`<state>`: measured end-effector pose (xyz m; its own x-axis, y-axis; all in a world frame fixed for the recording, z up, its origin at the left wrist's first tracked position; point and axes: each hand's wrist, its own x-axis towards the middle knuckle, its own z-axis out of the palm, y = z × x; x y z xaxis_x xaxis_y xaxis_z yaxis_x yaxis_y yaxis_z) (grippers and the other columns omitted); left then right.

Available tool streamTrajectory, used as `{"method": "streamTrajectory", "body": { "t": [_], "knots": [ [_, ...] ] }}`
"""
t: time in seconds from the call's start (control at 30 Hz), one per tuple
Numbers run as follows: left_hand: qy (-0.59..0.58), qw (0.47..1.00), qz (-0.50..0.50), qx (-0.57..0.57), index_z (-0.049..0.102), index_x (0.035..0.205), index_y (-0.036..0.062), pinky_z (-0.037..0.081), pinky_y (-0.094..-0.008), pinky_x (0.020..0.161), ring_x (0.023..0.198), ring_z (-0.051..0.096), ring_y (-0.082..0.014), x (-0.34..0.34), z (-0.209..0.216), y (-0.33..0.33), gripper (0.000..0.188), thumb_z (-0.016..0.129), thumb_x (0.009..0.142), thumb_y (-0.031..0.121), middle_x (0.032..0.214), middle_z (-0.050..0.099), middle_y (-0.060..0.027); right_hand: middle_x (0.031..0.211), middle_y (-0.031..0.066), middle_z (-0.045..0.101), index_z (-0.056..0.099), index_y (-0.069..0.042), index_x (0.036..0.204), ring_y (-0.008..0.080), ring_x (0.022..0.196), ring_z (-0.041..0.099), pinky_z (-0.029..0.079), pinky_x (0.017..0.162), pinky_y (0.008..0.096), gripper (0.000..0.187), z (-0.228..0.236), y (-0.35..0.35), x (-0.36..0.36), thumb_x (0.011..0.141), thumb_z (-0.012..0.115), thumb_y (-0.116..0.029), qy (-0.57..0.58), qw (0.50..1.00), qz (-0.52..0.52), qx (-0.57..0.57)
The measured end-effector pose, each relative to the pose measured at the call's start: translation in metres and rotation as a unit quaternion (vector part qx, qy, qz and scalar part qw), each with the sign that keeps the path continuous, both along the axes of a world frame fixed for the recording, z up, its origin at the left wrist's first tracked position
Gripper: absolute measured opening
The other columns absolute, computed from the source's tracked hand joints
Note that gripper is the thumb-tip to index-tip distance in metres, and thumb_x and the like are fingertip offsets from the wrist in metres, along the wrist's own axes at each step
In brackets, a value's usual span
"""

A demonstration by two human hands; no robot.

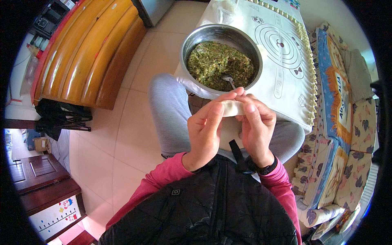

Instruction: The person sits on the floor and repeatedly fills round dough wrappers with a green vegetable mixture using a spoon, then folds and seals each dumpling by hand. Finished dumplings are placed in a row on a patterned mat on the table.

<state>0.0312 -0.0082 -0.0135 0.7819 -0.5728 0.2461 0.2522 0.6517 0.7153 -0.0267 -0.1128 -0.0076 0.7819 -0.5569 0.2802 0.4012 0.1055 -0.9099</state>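
Note:
A pale, folded dumpling (233,108) is pinched by its two ends between my hands, just in front of the bowl. My left hand (205,130) grips its left end with thumb and fingers, and my right hand (259,127) presses the right end the same way. My fingertips nearly meet behind it. Beyond them stands a steel bowl (222,32) with chopped green and brown filling (214,59). A metal spoon (229,80) rests in the filling, its handle toward my hands and partly hidden by them.
The bowl stands at the near left of a table with a white printed mat (286,79), edged by pale scalloped trim. A clear plastic bag (223,12) lies behind the bowl. A patterned sofa (347,163) runs along the right; an orange-brown wooden piece (92,53) stands at left.

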Motion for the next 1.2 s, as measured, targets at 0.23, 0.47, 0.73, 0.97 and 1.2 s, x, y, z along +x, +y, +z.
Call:
{"method": "streamTrajectory", "body": {
  "t": [0.23,0.47,0.73,0.97,1.2],
  "knots": [
    [0.073,0.996,-0.034,-0.031,0.053,0.120,-0.0111,0.045,-0.0374,0.101,0.115,0.059,-0.0299,-0.009,0.006,-0.001,0.039,0.038,0.104,0.021,0.125,0.057,-0.0226,0.114,0.0167,0.061,0.060,0.007,0.112,0.0222,0.102,0.059,0.046,0.091,0.0361,0.050,0.009,-0.010,0.018,0.088,0.060,-0.037,0.017,0.989,0.066,-0.131],
    [0.106,0.994,0.014,-0.023,0.057,0.111,-0.0098,0.052,-0.0343,0.087,0.099,0.065,-0.0268,-0.020,0.007,-0.008,0.040,0.037,0.105,0.024,0.109,0.063,-0.0191,0.092,0.0220,0.069,0.066,0.007,0.097,0.0288,0.083,0.068,0.054,0.075,0.0388,0.035,0.016,-0.008,0.023,0.088,0.049,-0.022,-0.017,0.986,0.136,-0.096],
    [0.117,0.983,0.109,0.086,0.057,0.091,-0.0014,0.048,-0.0274,0.070,0.078,0.061,-0.0140,-0.033,0.014,-0.010,0.038,0.038,0.104,0.029,0.087,0.062,-0.0079,0.083,0.0157,0.071,0.068,0.001,0.089,0.0277,0.071,0.069,0.056,0.067,0.0348,0.028,0.024,-0.012,0.029,0.082,0.043,-0.011,-0.118,0.948,0.075,-0.285],
    [0.068,0.982,0.123,0.125,0.058,0.086,0.0006,0.045,-0.0263,0.068,0.078,0.059,-0.0096,-0.038,0.022,-0.007,0.035,0.039,0.103,0.025,0.083,0.061,-0.0042,0.078,0.0145,0.071,0.068,0.000,0.087,0.0281,0.070,0.070,0.057,0.065,0.0349,0.028,0.023,-0.011,0.029,0.083,0.041,-0.008,-0.146,0.940,0.060,-0.301],
    [0.066,0.994,0.044,0.074,0.059,0.076,-0.0006,0.043,-0.0233,0.066,0.074,0.055,-0.0072,-0.029,0.017,-0.008,0.034,0.045,0.101,0.017,0.080,0.060,-0.0021,0.079,0.0166,0.071,0.066,0.001,0.091,0.0261,0.070,0.071,0.057,0.065,0.0344,0.032,0.028,-0.012,0.023,0.091,0.039,-0.017,-0.110,0.955,0.073,-0.266]
  ]
}}
